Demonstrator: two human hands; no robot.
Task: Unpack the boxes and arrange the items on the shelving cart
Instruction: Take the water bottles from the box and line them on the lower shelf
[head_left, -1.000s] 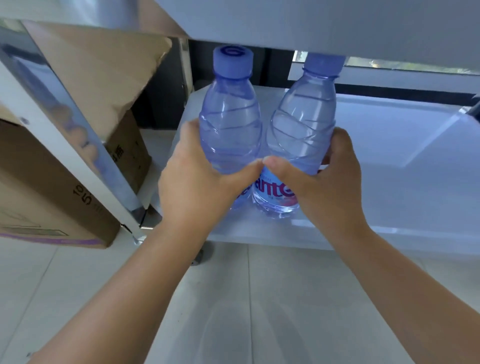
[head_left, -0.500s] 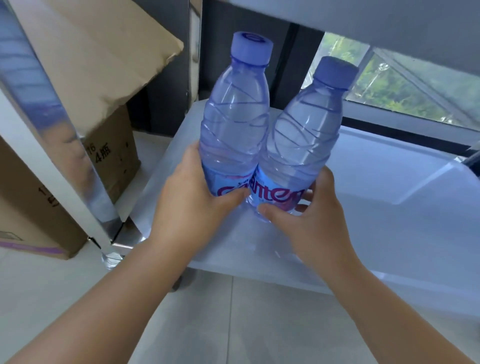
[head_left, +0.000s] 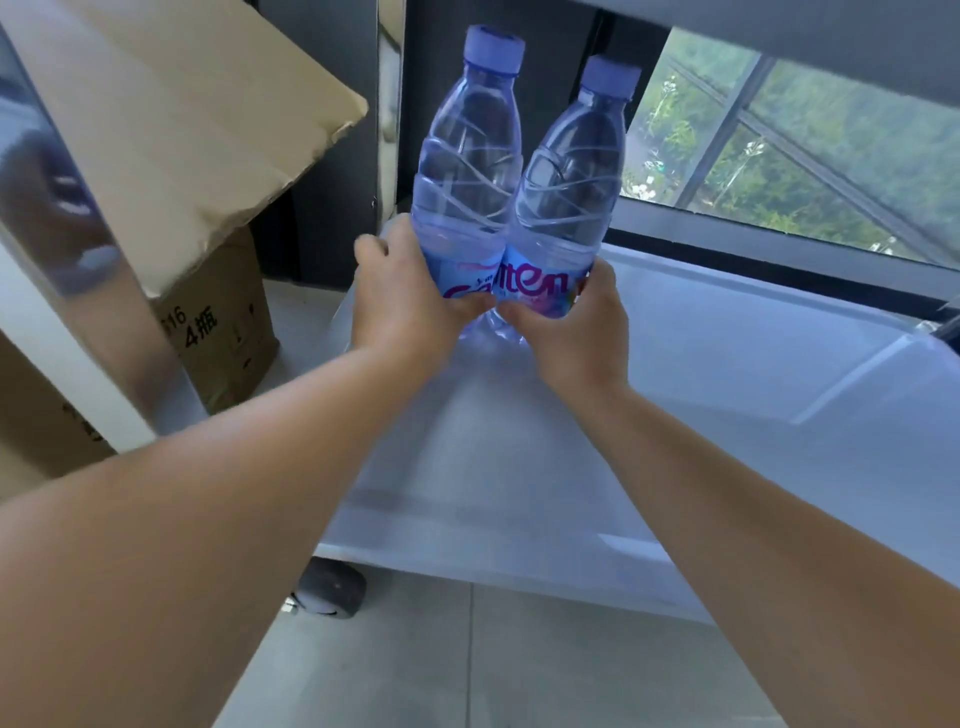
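While the left hand (head_left: 400, 306) grips one water bottle (head_left: 465, 182) and the right hand (head_left: 576, 332) its twin (head_left: 569, 192), both hover touching above the cart shelf (head_left: 727, 415); next, lower them upright.

Bottle bases (head_left: 493, 327) hide behind the hands (head_left: 405, 306); the box print (head_left: 200, 327) is perhaps partly covered.

Left hand (head_left: 400, 306), right hand (head_left: 576, 327): fingers curled
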